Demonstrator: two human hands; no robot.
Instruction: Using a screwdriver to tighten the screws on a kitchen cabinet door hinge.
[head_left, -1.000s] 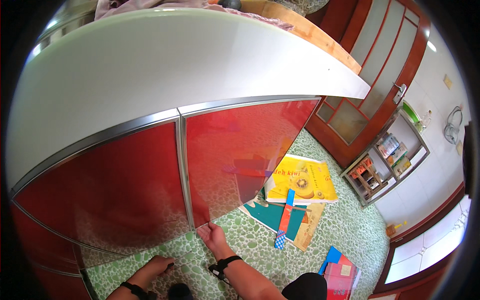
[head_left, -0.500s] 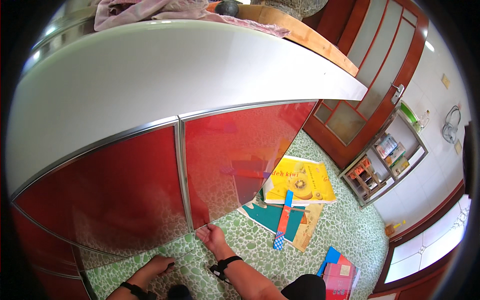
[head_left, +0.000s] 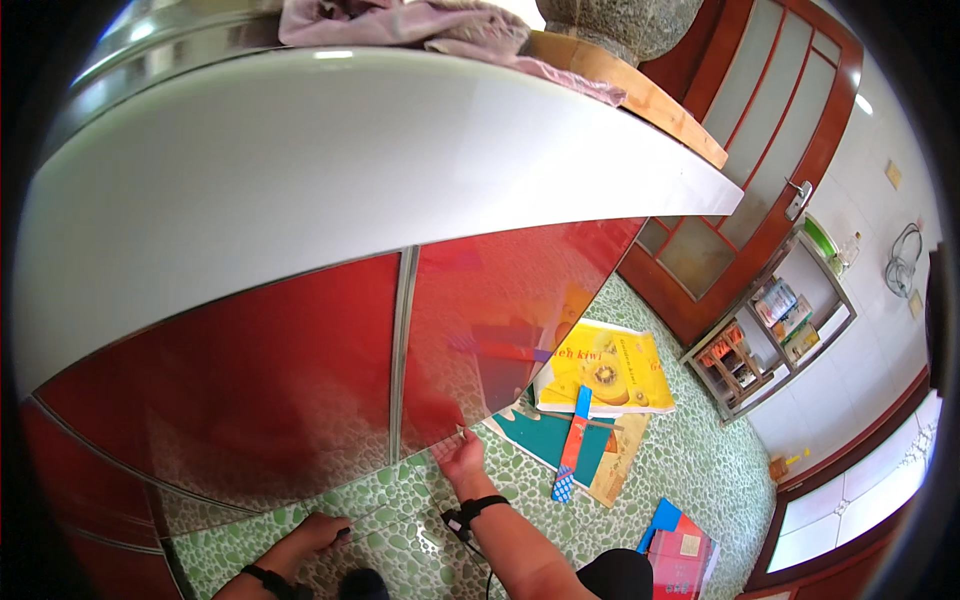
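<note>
My right hand (head_left: 461,461) is at the lower edge of a glossy red cabinet door (head_left: 510,310). Its thumb lies against the panel, and its fingers curl at the bottom edge, partly hidden. To the left is a second red door (head_left: 270,370), with a silvery metal strip (head_left: 402,350) running between the two. Low over the floor, my left hand (head_left: 315,534) is closed. A small dark bit shows at its fingertips, too small to name. Both wrists wear black bands, the right one with a small dark device (head_left: 457,523).
Above the doors juts a white counter (head_left: 350,150) with a pinkish cloth (head_left: 400,28), a wooden board (head_left: 640,85) and a stone vessel (head_left: 625,25). Yellow cardboard (head_left: 620,365) and a coloured strip (head_left: 571,445) lie on the green pebble-patterned floor. Right: a metal shelf (head_left: 740,410) and a red-framed door (head_left: 740,240).
My right hand has shifted right along the red door's lower edge, away from the metal strip. My left hand stays almost in place. The view of the counter has shifted right.
</note>
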